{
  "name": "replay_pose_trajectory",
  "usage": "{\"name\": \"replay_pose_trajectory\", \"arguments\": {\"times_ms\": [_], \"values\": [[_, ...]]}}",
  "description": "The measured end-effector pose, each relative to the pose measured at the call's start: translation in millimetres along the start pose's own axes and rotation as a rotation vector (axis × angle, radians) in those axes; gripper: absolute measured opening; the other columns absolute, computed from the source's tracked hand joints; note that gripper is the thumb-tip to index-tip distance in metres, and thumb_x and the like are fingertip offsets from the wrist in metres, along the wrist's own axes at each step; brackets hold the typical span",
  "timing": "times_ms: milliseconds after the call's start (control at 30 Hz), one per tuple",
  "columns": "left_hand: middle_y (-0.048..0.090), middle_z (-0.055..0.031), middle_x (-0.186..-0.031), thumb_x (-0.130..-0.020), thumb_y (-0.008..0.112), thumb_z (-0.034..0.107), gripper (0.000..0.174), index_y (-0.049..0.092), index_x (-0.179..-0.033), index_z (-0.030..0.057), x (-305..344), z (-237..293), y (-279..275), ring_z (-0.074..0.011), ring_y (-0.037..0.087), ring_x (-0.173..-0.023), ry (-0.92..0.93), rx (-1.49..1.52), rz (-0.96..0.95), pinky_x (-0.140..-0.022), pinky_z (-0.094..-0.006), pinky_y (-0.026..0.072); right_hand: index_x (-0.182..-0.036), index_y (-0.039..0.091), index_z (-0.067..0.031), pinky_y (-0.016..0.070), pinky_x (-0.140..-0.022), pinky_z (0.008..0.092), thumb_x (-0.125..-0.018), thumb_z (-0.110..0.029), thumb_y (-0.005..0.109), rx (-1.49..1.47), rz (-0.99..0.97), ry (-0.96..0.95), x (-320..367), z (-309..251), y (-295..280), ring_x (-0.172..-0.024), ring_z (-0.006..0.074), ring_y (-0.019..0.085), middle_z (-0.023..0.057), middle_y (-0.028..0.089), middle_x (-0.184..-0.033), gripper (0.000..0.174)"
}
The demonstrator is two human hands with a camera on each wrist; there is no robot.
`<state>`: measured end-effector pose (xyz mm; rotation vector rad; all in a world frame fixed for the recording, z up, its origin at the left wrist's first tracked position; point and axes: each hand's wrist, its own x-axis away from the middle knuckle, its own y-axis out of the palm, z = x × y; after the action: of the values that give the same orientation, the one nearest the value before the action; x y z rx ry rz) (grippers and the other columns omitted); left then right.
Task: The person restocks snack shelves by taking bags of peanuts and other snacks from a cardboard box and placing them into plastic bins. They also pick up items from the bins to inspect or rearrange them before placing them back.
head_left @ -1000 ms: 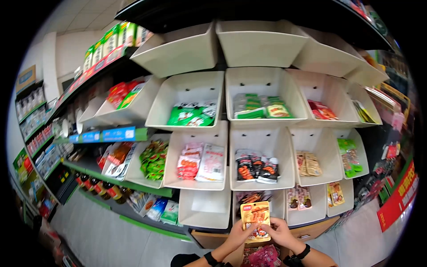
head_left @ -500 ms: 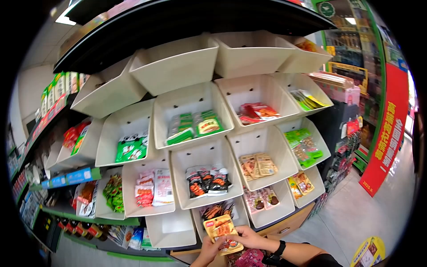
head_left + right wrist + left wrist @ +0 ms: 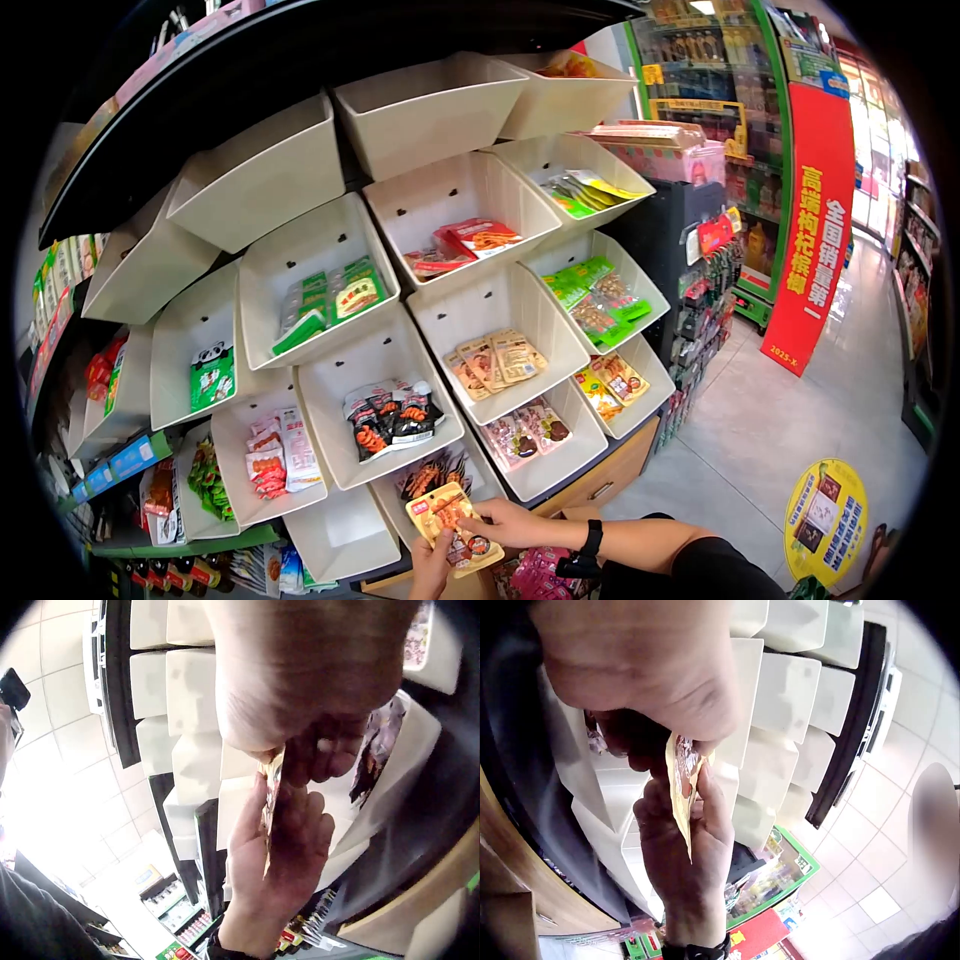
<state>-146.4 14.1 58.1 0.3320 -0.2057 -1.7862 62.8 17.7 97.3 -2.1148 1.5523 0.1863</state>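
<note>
Both hands hold a yellow snack packet [image 3: 440,512] with food pictures on its front, in front of the lowest bins. My left hand [image 3: 431,568] pinches its lower left edge, and my right hand [image 3: 515,524] grips the right edge with the thumb across the front. In the left wrist view the packet [image 3: 682,787] appears nearly edge-on between the fingers of both hands. Just behind it, dark snack packets [image 3: 440,470] lie in a bottom bin. Below the right hand, pink packets [image 3: 550,578] are partly hidden by the forearm.
Tiered cream bins [image 3: 345,545] hold assorted snack packets. Similar yellow packets [image 3: 618,376] sit in the lower right bin. A wooden drawer front [image 3: 605,480] runs beneath. Rightward stand a hanging rack [image 3: 705,300], a red banner [image 3: 812,230] and a yellow floor sticker [image 3: 825,525].
The head view has turned right, so the bins shift left and the banner and aisle come into view. Both hands keep hold of the yellow packet, which now appears further left and tilted.
</note>
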Motion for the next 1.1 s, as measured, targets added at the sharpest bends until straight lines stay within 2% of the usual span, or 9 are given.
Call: {"name": "replay_pose_trajectory", "arguments": {"times_ms": [133, 167, 367, 467, 567, 667, 733, 800, 1100], "values": [[0.074, -0.0091, -0.109, -0.106, 0.060, 0.015, 0.026, 0.067, -0.120, -0.0053, 8, 21, 15, -0.0141, 0.071, -0.092, -0.038, -0.004, -0.021, -0.080, -0.0305, 0.0587, -0.090, 0.062, 0.0028, 0.0373, -0.053, 0.0356, -0.105, -0.032, 0.062, -0.077, -0.011, 0.076, 0, -8, 1, -0.057, 0.0132, 0.044, 0.0102, 0.051, -0.061, 0.038], [0.074, -0.0091, -0.110, -0.106, 0.060, 0.017, 0.028, 0.067, -0.121, -0.0054, 7, 20, 13, -0.0139, 0.071, -0.092, -0.023, -0.034, -0.041, -0.080, -0.0300, 0.0583, -0.097, 0.065, 0.0033, 0.0397, -0.056, 0.0315, -0.107, -0.034, 0.059, -0.060, -0.040, 0.087, 0, -4, 1, -0.063, 0.0064, 0.045, 0.0019, 0.053, -0.065, 0.039], [0.073, -0.0085, -0.110, -0.106, 0.061, 0.019, 0.030, 0.067, -0.122, -0.0049, -2, 0, -7, -0.0137, 0.071, -0.092, 0.012, -0.035, -0.029, -0.078, -0.0288, 0.0582, -0.097, 0.065, 0.0037, 0.0394, -0.055, 0.0321, -0.106, -0.032, 0.060, -0.027, -0.030, 0.041, -2, -3, 2, -0.062, 0.0069, 0.044, 0.0033, 0.052, -0.064, 0.037], [0.073, -0.0079, -0.109, -0.106, 0.060, 0.021, 0.030, 0.067, -0.121, -0.0034, 1, 3, -6, -0.0126, 0.070, -0.092, 0.005, -0.060, -0.023, -0.076, -0.0282, 0.0582, -0.090, 0.061, 0.0034, 0.0354, -0.051, 0.0357, -0.105, -0.031, 0.061, -0.048, 0.007, 0.000, -3, -6, 3, -0.054, 0.0123, 0.041, 0.0074, 0.048, -0.058, 0.038], [0.073, -0.0067, -0.103, -0.106, 0.061, 0.022, 0.029, 0.067, -0.120, -0.0025, 3, 8, 1, -0.0122, 0.070, -0.085, -0.005, -0.097, -0.002, -0.072, -0.0284, 0.0581, -0.093, 0.062, 0.0031, 0.0401, -0.057, 0.0351, -0.105, -0.029, 0.060, -0.125, -0.046, 0.150, -4, -7, 2, -0.061, 0.0126, 0.046, 0.0079, 0.053, -0.065, 0.034], [0.073, -0.0058, -0.103, -0.105, 0.063, 0.021, 0.027, 0.067, -0.119, -0.0017, 3, 19, 10, -0.0115, 0.069, -0.087, -0.036, -0.090, 0.075, -0.074, -0.0279, 0.0564, -0.096, 0.063, 0.0023, 0.0444, -0.067, 0.0345, -0.106, -0.025, 0.059, -0.075, 0.048, 0.140, -2, -1, 1, -0.072, 0.0130, 0.050, 0.0084, 0.057, -0.077, 0.029], [0.073, -0.0047, -0.104, -0.103, 0.065, 0.021, 0.026, 0.067, -0.117, -0.0012, 2, 5, -10, -0.0118, 0.068, -0.086, -0.096, -0.104, 0.012, -0.075, -0.0278, 0.0563, -0.097, 0.061, 0.0021, 0.0451, -0.074, 0.0336, -0.106, -0.022, 0.058, -0.197, 0.082, 0.162, -1, 9, 7, -0.081, 0.0127, 0.050, 0.0074, 0.057, -0.084, 0.025], [0.072, -0.0017, -0.095, -0.100, 0.069, 0.017, 0.022, 0.067, -0.114, 0.0002, 4, 34, 10, -0.0098, 0.067, -0.082, -0.071, -0.221, -0.118, -0.072, -0.0266, 0.0550, -0.093, 0.060, 0.0034, 0.0455, -0.072, 0.0313, -0.106, -0.018, 0.056, -0.175, 0.152, 0.181, 0, 14, 7, -0.079, 0.0098, 0.049, 0.0027, 0.056, -0.077, 0.026], [0.072, -0.0025, -0.093, -0.101, 0.068, 0.014, 0.015, 0.067, -0.110, 0.0018, 13, 34, 19, -0.0092, 0.068, -0.083, -0.066, -0.165, -0.178, -0.075, -0.0264, 0.0552, -0.100, 0.066, 0.0048, 0.0493, -0.071, 0.0244, -0.111, -0.023, 0.051, -0.336, 0.032, 0.285, 12, -3, 3, -0.080, 0.0026, 0.056, -0.0003, 0.068, -0.086, 0.033]]}}
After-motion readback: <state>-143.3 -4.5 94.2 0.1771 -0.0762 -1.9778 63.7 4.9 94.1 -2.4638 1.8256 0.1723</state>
